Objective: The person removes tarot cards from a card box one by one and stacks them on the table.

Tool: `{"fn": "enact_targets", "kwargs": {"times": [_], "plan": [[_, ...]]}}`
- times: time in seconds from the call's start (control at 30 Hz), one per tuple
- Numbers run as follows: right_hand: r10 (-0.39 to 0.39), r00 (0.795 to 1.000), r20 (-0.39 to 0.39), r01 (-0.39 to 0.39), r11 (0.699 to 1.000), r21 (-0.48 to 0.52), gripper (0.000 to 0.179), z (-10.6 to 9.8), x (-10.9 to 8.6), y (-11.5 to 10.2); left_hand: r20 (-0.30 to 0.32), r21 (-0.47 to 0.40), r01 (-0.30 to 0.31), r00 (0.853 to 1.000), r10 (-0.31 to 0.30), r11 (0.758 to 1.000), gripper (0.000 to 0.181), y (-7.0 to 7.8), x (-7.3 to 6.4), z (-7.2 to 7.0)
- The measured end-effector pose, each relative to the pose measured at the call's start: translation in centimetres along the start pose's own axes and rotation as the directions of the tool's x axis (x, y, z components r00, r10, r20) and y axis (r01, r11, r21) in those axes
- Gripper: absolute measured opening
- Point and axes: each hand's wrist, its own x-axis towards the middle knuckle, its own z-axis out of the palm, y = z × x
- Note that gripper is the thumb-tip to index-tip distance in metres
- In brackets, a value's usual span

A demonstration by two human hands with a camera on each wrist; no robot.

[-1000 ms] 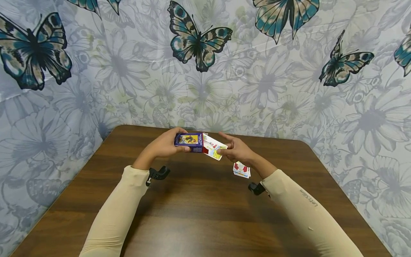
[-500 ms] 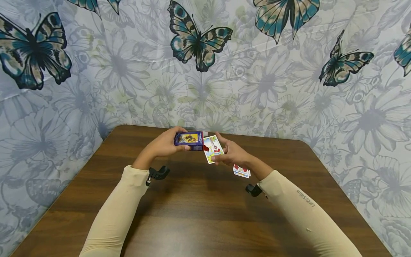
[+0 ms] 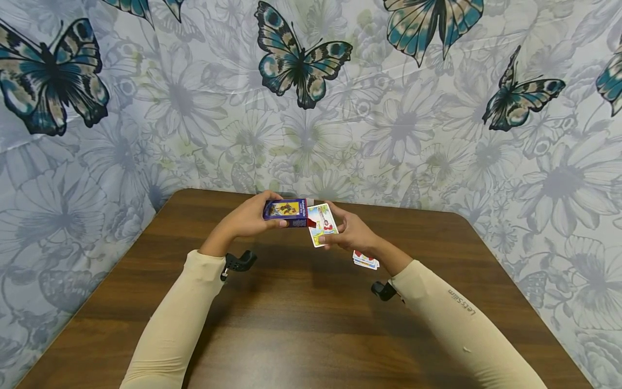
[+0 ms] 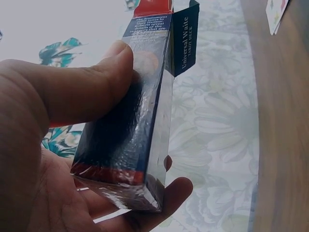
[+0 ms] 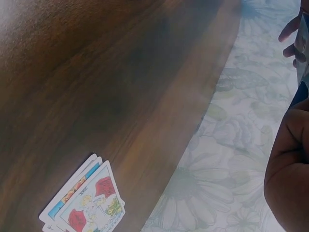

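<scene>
My left hand (image 3: 251,217) grips a dark blue tarot deck box (image 3: 288,213) above the far part of the table, thumb along its near side. In the left wrist view the box's end flap (image 4: 185,41), printed "Universal Waite Tarot Deck", sticks out. Close to the box's open right end, my right hand (image 3: 353,233) pinches a picture card (image 3: 323,225) between thumb and fingers. Whether more cards lie behind it cannot be told. Below the right hand, a small uneven stack of tarot cards (image 5: 91,203) lies face up on the table, partly hidden in the head view.
The brown wooden table (image 3: 291,324) reaches back to a wall cloth (image 3: 311,135) printed with flowers and butterflies. Black straps with camera mounts sit at both wrists, the left mount (image 3: 241,261) and the right mount (image 3: 384,290) hanging over the table.
The right hand has drawn the card out of the box and turned it more upright, its face now in fuller view. Over the last half second both hands barely move.
</scene>
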Motion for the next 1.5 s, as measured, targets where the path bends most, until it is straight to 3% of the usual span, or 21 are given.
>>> {"fn": "enact_targets", "kwargs": {"times": [0.2, 0.37, 0.57, 0.7, 0.8, 0.97, 1.07, 1.2, 1.3, 1.5], "plan": [[-0.020, 0.998, -0.052, 0.023, 0.998, 0.057, 0.101, -0.5, -0.3, 0.4, 0.000, 0.000, 0.004, 1.000, -0.004, 1.000, 0.066, -0.1, -0.1, -0.1], [-0.002, 0.992, -0.127, 0.013, 0.996, 0.085, 0.101, -2.2, -0.4, 1.4, 0.001, 0.001, 0.005, 1.000, -0.005, 1.000, 0.066, 0.0, -0.2, -0.2], [0.087, 0.962, -0.261, -0.087, 0.996, 0.011, 0.104, -4.8, -0.8, 3.8, 0.005, -0.008, 0.007, 1.000, -0.007, 1.000, 0.065, -0.1, -0.1, -0.2], [0.144, 0.945, -0.293, -0.145, 0.989, 0.020, 0.097, -6.0, -1.2, 5.6, 0.010, -0.015, 0.012, 1.000, -0.011, 1.000, 0.066, -0.2, -0.1, 0.0], [0.164, 0.942, -0.294, -0.195, 0.978, -0.076, 0.084, -6.4, -1.4, 6.9, 0.008, -0.012, 0.016, 1.000, -0.015, 1.000, 0.066, -0.2, -0.1, 0.0], [0.192, 0.931, -0.312, -0.289, 0.907, -0.306, 0.066, -6.5, -1.5, 8.7, 0.008, -0.014, 0.017, 1.000, -0.017, 1.000, 0.067, -0.2, -0.1, 0.0], [0.207, 0.926, -0.314, -0.332, 0.842, -0.426, 0.076, -6.5, -1.5, 9.2, 0.009, -0.014, 0.016, 1.000, -0.016, 1.000, 0.067, -0.1, 0.0, 0.0], [0.255, 0.922, -0.292, -0.373, 0.786, -0.492, 0.101, -6.4, -1.5, 9.2, 0.006, -0.003, 0.035, 0.999, -0.035, 0.999, 0.067, 0.0, -0.1, 0.0], [0.299, 0.912, -0.282, -0.407, 0.750, -0.521, 0.105, -6.3, -1.3, 8.9, 0.005, 0.001, 0.044, 0.999, -0.044, 0.999, 0.067, 0.1, -0.2, -0.1], [0.340, 0.903, -0.264, -0.426, 0.621, -0.658, 0.103, -6.9, -1.2, 8.4, 0.012, -0.014, 0.039, 0.999, -0.039, 0.999, 0.067, 0.6, 0.4, 0.1]]}}
